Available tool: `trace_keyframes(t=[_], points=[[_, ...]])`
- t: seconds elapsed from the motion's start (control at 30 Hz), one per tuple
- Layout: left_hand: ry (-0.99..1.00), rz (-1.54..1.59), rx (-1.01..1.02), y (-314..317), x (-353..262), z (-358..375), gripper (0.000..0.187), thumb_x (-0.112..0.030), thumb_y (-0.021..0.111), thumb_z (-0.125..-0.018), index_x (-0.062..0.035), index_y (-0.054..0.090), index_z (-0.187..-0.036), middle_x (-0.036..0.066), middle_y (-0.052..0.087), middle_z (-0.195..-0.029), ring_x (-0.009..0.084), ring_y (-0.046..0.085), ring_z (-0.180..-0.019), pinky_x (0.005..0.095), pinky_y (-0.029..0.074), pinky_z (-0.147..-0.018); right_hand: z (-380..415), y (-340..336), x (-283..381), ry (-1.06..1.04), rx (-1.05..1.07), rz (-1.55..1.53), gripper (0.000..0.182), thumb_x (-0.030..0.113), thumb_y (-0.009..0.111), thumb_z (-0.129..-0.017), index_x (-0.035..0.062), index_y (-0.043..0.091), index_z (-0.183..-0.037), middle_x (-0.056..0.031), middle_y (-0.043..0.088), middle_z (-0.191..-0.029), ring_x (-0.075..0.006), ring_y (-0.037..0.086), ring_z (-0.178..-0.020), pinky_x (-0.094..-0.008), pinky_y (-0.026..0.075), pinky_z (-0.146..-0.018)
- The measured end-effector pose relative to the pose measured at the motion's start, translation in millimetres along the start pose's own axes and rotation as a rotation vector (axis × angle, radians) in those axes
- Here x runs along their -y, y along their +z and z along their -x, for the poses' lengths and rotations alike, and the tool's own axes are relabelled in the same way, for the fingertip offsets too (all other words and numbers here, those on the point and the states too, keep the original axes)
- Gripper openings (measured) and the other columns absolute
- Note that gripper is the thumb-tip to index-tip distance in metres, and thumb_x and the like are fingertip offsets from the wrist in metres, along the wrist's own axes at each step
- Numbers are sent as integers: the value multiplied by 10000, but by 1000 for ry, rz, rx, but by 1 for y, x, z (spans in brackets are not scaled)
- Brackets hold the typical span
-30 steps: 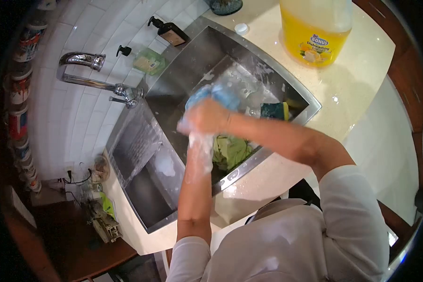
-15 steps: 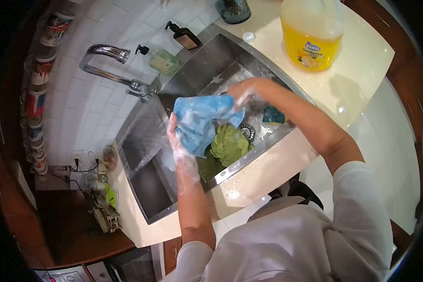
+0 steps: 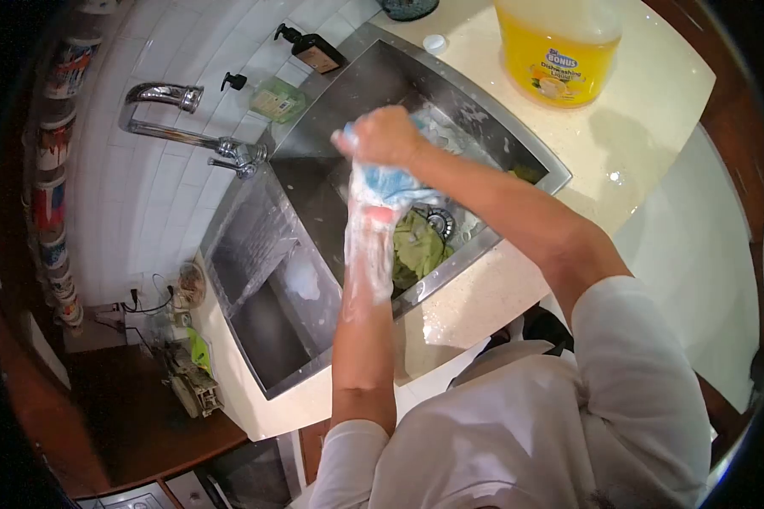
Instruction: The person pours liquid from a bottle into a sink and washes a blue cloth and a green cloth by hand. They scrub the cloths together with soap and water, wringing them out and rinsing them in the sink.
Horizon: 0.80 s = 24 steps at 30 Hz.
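A wet blue cloth (image 3: 388,181) is bunched up between my two hands over the right sink basin. My right hand (image 3: 386,136) is closed in a fist at the cloth's upper end, with a bit of blue showing by its fingers. Below it, my left hand (image 3: 372,204) is covered in white suds and grips the cloth; its fingers are partly hidden by foam and cloth. A crumpled green cloth (image 3: 420,248) lies in the basin beside my left wrist, next to the round drain strainer (image 3: 440,223).
The steel sink (image 3: 416,299) has a second basin on the left with suds on its ledge. A chrome faucet (image 3: 165,97) and two pump bottles, one green (image 3: 278,100) and one dark (image 3: 316,53), stand behind. A yellow dishwashing liquid jug (image 3: 560,64) and white cap (image 3: 435,43) are on the counter.
The blue cloth was spread out between my hands and is now bunched up. My right hand has moved up and left, above my left hand. The camera view has shifted slightly.
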<state>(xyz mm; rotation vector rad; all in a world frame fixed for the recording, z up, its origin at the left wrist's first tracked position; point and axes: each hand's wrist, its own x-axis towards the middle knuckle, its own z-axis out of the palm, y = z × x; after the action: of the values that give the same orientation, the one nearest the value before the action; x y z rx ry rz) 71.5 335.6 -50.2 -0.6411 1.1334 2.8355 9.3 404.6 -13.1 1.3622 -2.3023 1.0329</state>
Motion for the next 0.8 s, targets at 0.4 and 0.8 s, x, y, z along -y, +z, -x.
trace_keyframes(t=[0.4, 0.8], points=[[-15, 94, 23, 16, -3, 42, 267, -252, 488, -851, -71, 509, -1046, 45, 555, -883, 186, 548, -765, 340, 446, -615, 40, 2, 57, -177, 183, -92, 443, 446, 455, -805, 85, 606, -596, -122, 563, -550, -301, 582, -551, -405, 444, -532], [-131, -738, -142, -58, -15, 70, 457, -122, 677, -712, -43, 477, -1116, 85, 556, -1028, 196, 526, -959, 359, 428, -831, -11, -34, -66, 437, 41, -496, 308, 303, 498, -836, 25, 607, -763, -184, 578, -885, -325, 570, -757, -402, 454, -664]])
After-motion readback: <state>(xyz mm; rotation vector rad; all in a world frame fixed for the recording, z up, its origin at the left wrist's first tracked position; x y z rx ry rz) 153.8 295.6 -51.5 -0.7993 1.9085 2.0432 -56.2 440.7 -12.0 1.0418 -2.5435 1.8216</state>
